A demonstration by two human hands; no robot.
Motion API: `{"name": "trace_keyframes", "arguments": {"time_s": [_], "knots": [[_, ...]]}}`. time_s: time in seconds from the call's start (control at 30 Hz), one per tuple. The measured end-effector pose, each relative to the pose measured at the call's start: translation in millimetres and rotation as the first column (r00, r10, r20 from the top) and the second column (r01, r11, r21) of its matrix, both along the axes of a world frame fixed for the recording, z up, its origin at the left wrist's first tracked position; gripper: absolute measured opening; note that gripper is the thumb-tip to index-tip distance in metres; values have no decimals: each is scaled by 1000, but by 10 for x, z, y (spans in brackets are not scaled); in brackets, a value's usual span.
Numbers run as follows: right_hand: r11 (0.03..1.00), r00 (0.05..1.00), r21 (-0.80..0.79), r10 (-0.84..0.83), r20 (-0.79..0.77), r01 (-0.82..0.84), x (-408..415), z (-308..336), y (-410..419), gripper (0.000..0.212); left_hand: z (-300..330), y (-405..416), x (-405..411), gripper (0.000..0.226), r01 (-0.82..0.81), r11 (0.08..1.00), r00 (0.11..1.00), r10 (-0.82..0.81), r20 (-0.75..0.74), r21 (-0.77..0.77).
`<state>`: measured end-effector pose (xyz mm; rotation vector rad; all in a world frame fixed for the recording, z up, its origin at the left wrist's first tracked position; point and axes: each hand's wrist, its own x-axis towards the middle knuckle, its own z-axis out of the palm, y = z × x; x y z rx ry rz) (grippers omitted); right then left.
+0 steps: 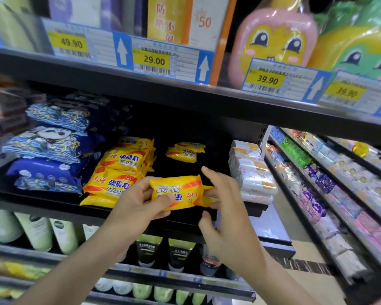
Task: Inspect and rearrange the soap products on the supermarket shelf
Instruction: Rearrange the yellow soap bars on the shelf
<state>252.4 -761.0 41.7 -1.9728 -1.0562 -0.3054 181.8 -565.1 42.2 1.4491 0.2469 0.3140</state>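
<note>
My left hand (139,201) grips a yellow sulfur soap packet (180,190), held upside down in front of the black middle shelf (53,201). The thumb presses on its front. My right hand (224,208) is beside the packet's right end with fingers spread; its fingers touch another yellow packet (209,200) partly hidden behind the first. A stack of the same yellow soap (119,170) lies on the shelf to the left. A small pile of yellow packets (184,151) sits further back.
Blue patterned soap packs (51,150) are stacked at the left, white-and-orange packs (251,172) at the right. Price tags (154,60) line the upper shelf edge. Bottles and tubes (150,249) stand on the shelf below. Another shelving run (330,183) extends at the right.
</note>
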Motion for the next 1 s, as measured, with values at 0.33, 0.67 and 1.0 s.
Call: {"name": "trace_keyframes", "arguments": {"time_s": [0.33,0.67,1.0], "knots": [[989,324,90,47,-945,120,132,434,50,65,-5,4,-85,28,37,919,981,-107,160,392],[996,172,65,73,-982,-56,221,438,80,52,-81,-15,-81,43,-41,831,970,-100,220,555],[984,156,169,159,-975,50,291,417,63,27,-127,8,-50,88,-155,779,969,0,247,607]]}}
